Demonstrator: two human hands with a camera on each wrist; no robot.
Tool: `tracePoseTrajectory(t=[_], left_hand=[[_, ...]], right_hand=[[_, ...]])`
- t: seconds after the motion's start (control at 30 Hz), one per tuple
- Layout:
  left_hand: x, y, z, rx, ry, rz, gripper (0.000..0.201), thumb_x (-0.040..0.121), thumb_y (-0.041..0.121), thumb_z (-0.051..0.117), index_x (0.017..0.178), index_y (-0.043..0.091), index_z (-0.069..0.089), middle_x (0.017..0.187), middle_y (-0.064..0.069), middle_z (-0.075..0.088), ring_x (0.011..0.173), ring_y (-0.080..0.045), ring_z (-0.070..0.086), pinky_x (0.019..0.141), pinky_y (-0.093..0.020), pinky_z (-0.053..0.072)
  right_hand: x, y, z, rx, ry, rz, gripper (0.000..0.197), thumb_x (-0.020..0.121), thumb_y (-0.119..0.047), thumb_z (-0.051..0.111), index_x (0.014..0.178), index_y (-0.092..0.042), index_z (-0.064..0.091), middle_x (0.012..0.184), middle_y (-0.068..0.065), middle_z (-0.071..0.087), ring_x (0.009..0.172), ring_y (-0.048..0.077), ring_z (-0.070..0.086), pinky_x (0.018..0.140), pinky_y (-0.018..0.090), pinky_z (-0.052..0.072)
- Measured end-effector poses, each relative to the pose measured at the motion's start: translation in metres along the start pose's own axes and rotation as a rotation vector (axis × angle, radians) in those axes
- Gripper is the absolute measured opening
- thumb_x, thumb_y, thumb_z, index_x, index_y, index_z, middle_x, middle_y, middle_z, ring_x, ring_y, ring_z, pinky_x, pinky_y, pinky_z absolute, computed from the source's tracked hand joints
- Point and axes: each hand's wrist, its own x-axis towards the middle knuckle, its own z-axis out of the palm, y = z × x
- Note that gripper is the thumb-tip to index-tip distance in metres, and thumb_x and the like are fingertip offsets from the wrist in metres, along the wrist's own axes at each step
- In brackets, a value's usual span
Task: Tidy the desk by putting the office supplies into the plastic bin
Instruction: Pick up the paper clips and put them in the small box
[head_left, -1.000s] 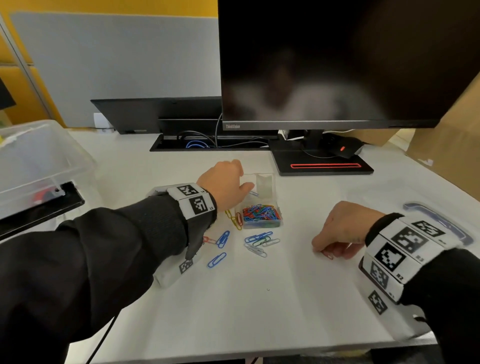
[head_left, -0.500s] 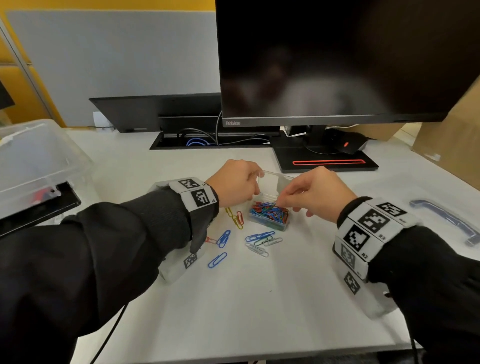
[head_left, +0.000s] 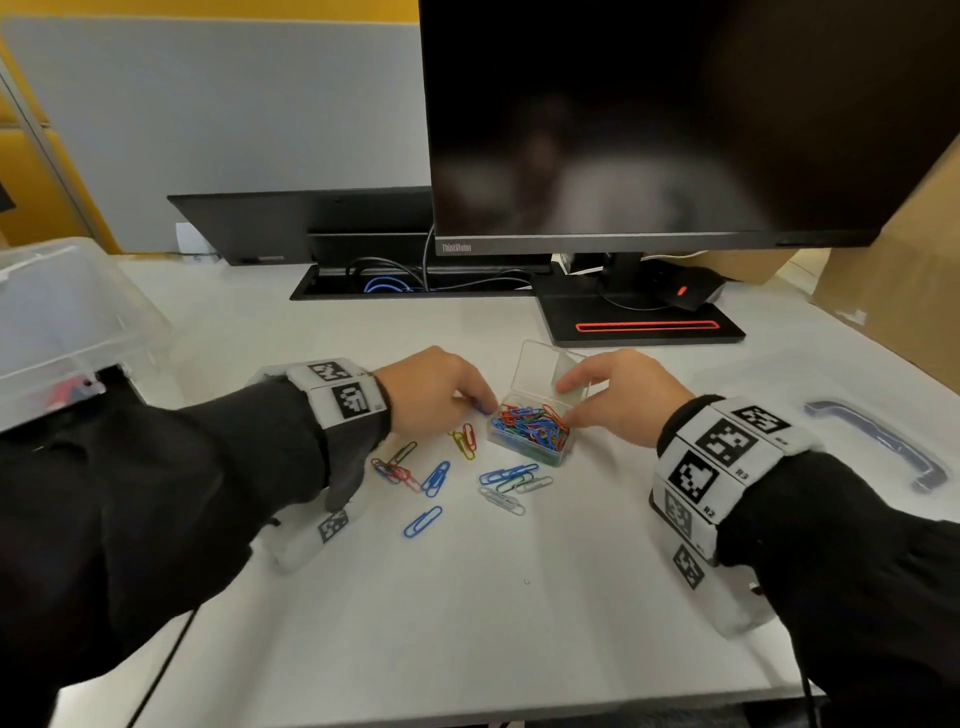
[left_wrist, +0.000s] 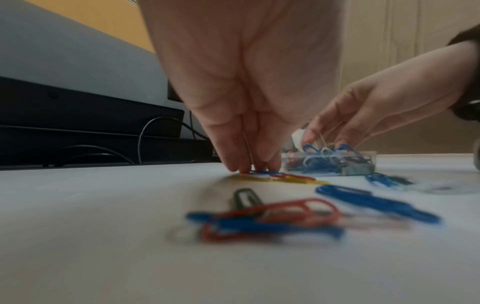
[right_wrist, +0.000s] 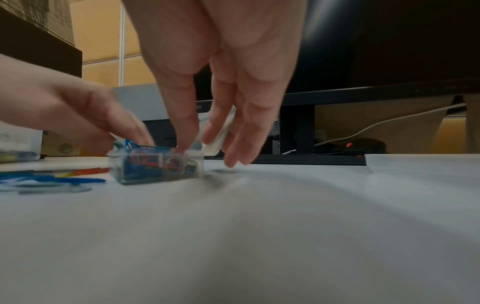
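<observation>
Mid-desk, the left hand (head_left: 431, 395) pinches a blue paper clip (left_wrist: 265, 172) off the desk (head_left: 467, 597); the right hand (head_left: 621, 397) grips the open clip box (head_left: 532, 434). The plastic bin (head_left: 62, 322) stands at the left edge.

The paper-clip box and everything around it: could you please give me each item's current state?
Paper-clip box: open, lid raised, full of clips.
Loose paper clips: scattered on desk, outside box.
Plastic bin: at desk's left edge.
Monitor: dark.
Left hand: fingertips on a loose clip.
Right hand: touching box.
</observation>
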Motion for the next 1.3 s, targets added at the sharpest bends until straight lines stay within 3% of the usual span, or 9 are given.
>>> tracePoseTrajectory(t=[0.17,0.27,0.43,0.63,0.77,0.9,1.07,1.17,1.3], left_hand=[[-0.030,0.000,0.001,-0.120,0.099,0.092,0.023,0.088,0.012,0.055,0.104,0.021,0.071,0.109,0.005,0.068,0.093,-0.004,0.059,0.091,-0.017,0.047],[-0.032,0.020,0.006,-0.238,0.062,0.238,0.019,0.080,0.026,0.069,0.099,0.029,0.071,0.106,0.012,0.067,0.100,-0.003,0.058,0.094,-0.025,0.047],[-0.021,0.038,0.020,-0.092,-0.135,0.421,0.035,0.077,0.031,0.073,0.112,0.026,0.068,0.126,0.010,0.058,0.118,0.000,0.046,0.100,-0.007,0.027],[-0.037,-0.003,0.011,-0.148,-0.025,0.227,0.012,0.077,0.023,0.073,0.090,0.024,0.074,0.098,0.011,0.070,0.088,0.000,0.060,0.089,-0.018,0.045],[-0.039,-0.017,0.002,-0.168,0.098,0.062,0.031,0.080,0.032,0.069,0.111,0.028,0.065,0.121,0.012,0.060,0.112,-0.004,0.053,0.103,-0.020,0.036],[-0.035,-0.015,0.005,-0.040,-0.110,-0.041,0.048,0.092,0.036,0.052,0.137,0.027,0.043,0.146,0.012,0.039,0.132,-0.008,0.038,0.104,-0.014,0.023],[-0.052,-0.017,0.009,-0.258,-0.033,0.035,0.029,0.084,0.029,0.066,0.113,0.028,0.065,0.129,0.013,0.057,0.110,0.000,0.056,0.096,-0.015,0.044],[-0.059,-0.025,0.009,-0.217,0.033,0.025,0.053,0.066,0.051,0.074,0.116,0.039,0.058,0.132,0.017,0.046,0.122,0.001,0.042,0.106,-0.017,0.030],[-0.064,-0.026,0.013,-0.053,-0.171,0.009,0.080,0.054,0.058,0.079,0.126,0.048,0.045,0.137,0.023,0.031,0.127,0.000,0.026,0.110,-0.018,0.020]], right_hand=[[0.001,0.000,-0.002,-0.037,0.114,0.078,0.027,0.080,-0.013,0.070,0.107,-0.014,0.067,0.120,0.004,0.059,0.110,0.018,0.054,0.081,0.022,0.037],[0.001,-0.001,-0.003,-0.056,0.132,0.109,0.022,0.082,-0.005,0.065,0.101,-0.014,0.068,0.113,0.004,0.060,0.104,0.020,0.055,0.080,0.023,0.039],[-0.001,-0.001,-0.005,-0.062,0.137,0.125,0.021,0.081,-0.004,0.066,0.098,-0.016,0.069,0.094,-0.001,0.051,0.086,0.013,0.047,0.075,0.023,0.038],[0.000,-0.001,-0.004,-0.075,0.115,0.103,0.024,0.083,-0.003,0.064,0.103,-0.014,0.069,0.095,-0.002,0.049,0.088,0.013,0.045,0.077,0.023,0.038],[0.000,-0.002,-0.003,-0.067,0.093,0.090,0.024,0.084,-0.002,0.062,0.103,-0.015,0.069,0.097,-0.001,0.048,0.089,0.013,0.045,0.077,0.024,0.038],[-0.002,-0.002,-0.004,-0.073,0.098,0.092,0.024,0.084,-0.002,0.061,0.103,-0.015,0.069,0.096,-0.001,0.048,0.089,0.014,0.044,0.078,0.025,0.038],[-0.001,0.000,-0.004,-0.070,0.103,0.082,0.025,0.085,0.000,0.060,0.104,-0.014,0.069,0.101,0.003,0.053,0.092,0.016,0.047,0.085,0.027,0.041],[-0.001,-0.001,-0.002,-0.058,0.093,0.064,0.025,0.085,-0.001,0.059,0.103,-0.015,0.069,0.117,0.006,0.060,0.108,0.022,0.054,0.088,0.028,0.042],[-0.003,0.000,-0.003,-0.056,0.093,0.073,0.025,0.085,-0.001,0.059,0.102,-0.015,0.069,0.114,0.005,0.059,0.111,0.022,0.053,0.086,0.027,0.040]])
